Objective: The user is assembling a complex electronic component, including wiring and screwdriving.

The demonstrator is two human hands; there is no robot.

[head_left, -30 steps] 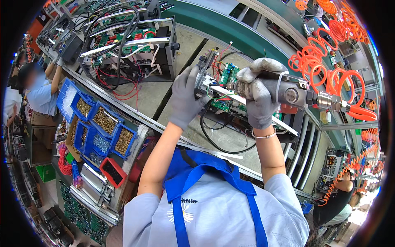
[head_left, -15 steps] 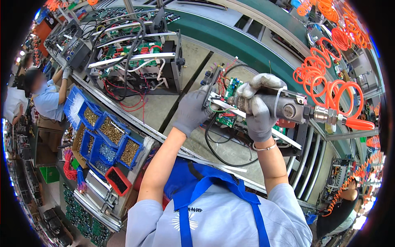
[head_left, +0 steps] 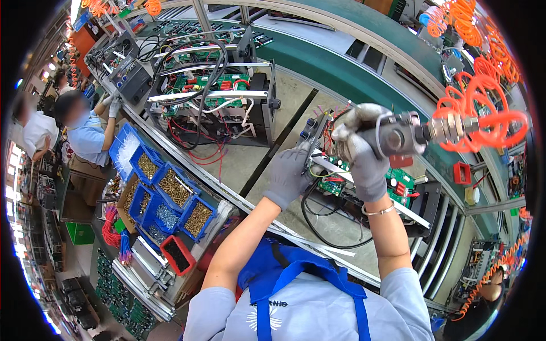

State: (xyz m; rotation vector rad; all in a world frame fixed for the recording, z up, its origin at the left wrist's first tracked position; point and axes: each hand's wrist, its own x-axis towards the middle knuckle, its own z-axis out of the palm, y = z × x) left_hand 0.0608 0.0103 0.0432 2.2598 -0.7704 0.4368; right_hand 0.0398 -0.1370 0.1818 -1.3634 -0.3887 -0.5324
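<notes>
My gloved right hand (head_left: 365, 162) is wrapped round a metal air screwdriver (head_left: 398, 135), whose hose end points to the right. Its tip is hidden behind the hand. My gloved left hand (head_left: 289, 175) grips a small dark end panel (head_left: 313, 135), which stands tilted at the left end of an opened electronic unit. That unit has a green circuit board (head_left: 400, 183) and a white rail (head_left: 410, 215) along its near side. Red wires and a black cable (head_left: 310, 219) run from the unit.
An orange coiled hose (head_left: 480, 128) trails from the tool at right. Assembled units (head_left: 210, 99) with loose cables stand at back left. Blue bins (head_left: 196, 219) of screws and a red bin (head_left: 177, 256) sit at left. Rollers (head_left: 435, 250) lie at right; a co-worker (head_left: 88, 133) is far left.
The whole scene has shifted right and slightly down in view. The screwdriver has risen relative to the unit and tilted, hiding its front end. My left hand stays on the panel.
</notes>
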